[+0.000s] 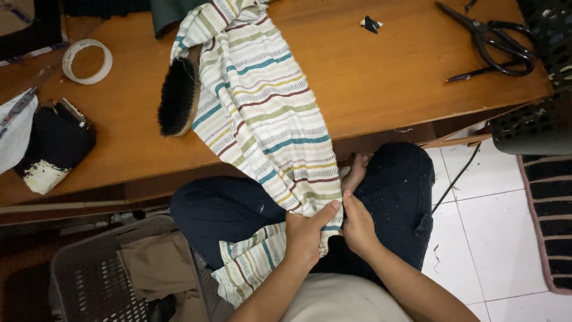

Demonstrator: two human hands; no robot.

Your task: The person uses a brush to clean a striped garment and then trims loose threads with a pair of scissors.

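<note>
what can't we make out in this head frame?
Head view only:
- Fingers of both hands, left hand and right hand: tucked behind the striped cloth, so the grip is unclear.
- Brush: one side covered by the cloth.
- Scissors: handles merge into the dark patterned fabric at the right edge.
- Basket: cut off by the bottom edge.

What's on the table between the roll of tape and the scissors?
In the head view: a black brush, then the striped cloth, then a small dark scrap.
</note>
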